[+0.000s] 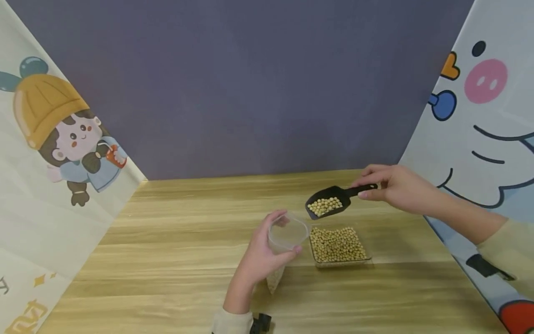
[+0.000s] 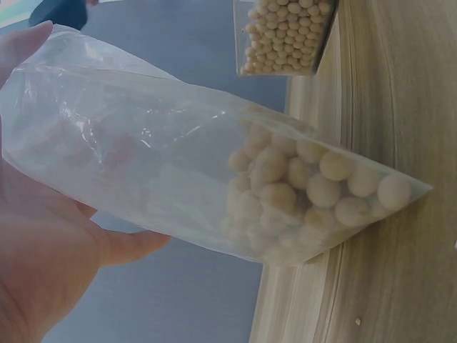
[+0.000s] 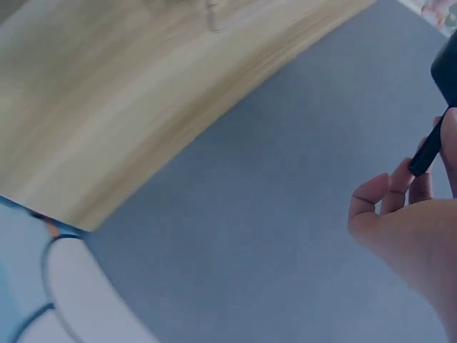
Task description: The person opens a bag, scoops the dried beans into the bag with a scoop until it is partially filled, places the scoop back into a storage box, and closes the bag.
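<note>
My left hand grips a clear plastic bag near its top, and the bag's mouth is spread wide. Tan soybeans fill the bag's lower end, which reaches down close to the tabletop. With fingers and thumb, my right hand pinches the handle of a black scoop. A small heap of soybeans lies in the scoop, which is in the air to the upper right of the bag's mouth. Below the scoop, a clear rectangular container full of soybeans stands on the table.
The wood-grain table ends at a dark grey-blue back panel. Cartoon-printed panels stand at the left and right. A tiny pale bit lies on the table near the bag.
</note>
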A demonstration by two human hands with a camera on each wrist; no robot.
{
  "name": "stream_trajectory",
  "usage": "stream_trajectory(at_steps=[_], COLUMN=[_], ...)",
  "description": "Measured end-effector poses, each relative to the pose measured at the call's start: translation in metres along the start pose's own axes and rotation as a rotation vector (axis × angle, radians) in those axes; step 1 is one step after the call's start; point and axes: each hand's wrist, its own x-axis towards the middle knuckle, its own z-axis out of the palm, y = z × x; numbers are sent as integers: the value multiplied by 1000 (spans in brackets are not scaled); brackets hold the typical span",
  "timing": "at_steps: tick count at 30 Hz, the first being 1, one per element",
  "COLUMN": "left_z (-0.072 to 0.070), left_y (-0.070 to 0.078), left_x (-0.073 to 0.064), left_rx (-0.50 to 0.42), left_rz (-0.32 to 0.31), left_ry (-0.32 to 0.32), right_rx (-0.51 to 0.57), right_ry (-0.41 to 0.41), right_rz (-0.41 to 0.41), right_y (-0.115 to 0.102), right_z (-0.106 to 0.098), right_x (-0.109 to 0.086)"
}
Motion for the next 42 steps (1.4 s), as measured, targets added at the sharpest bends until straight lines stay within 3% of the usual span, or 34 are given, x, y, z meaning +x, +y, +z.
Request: stream_trajectory(at_steps=[12,19,26,30,33,38,42], left_z=[2,0,-1,-1,-1,-1,-1], left_y=[-1,-1,-3,-4,-4,-2,0], left_x=[-2,-3,-3,-4,-3,-2,-1], left_rx=[-20,-28,-32,-28,-19,2,10], left_rz=[-6,-17,26,33,29,13,12], left_ry=[-10,-1,-3,1,10,12,3], right_rx=[-106,-168,-259,-303,-290,-298,-333], right_ry=[-36,8,53,84,100,128,74], right_rz=[-142,-231,-283,-308,-276,-199,-140], right_y=[-55,-69,-72,-65,-50,-6,30], right_z=[13,11,5,1,-5,-2,14], right_x=[10,15,17,14,11,-3,-21])
